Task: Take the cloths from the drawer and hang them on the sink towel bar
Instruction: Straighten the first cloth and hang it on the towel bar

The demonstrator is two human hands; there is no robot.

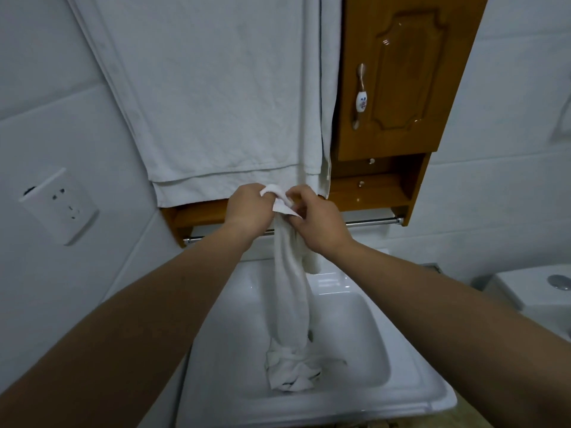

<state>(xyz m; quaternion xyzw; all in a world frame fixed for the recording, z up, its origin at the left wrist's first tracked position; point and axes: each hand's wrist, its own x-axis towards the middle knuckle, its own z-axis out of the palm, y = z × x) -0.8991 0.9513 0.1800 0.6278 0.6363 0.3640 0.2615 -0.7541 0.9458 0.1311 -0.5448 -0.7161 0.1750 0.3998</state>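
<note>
A long white cloth (pixel 290 304) hangs bunched from both my hands, and its lower end lies crumpled in the white sink (pixel 411 362). My left hand (pixel 247 208) grips the cloth's top corner. Beside it, my right hand (pixel 318 223) pinches the same top edge. Both hands are just in front of the metal towel bar (pixel 374 223), which runs under the wooden cabinet; the hands and forearms hide its middle. A large white towel (pixel 216 97) hangs above, covering the wall behind.
A wooden cabinet door (pixel 404 75) with a ceramic handle (pixel 360 97) is at the upper right, with small wooden drawers (pixel 367 183) below it. A wall socket (pixel 60 205) sits at the left. A toilet tank (pixel 537 288) is at the right edge.
</note>
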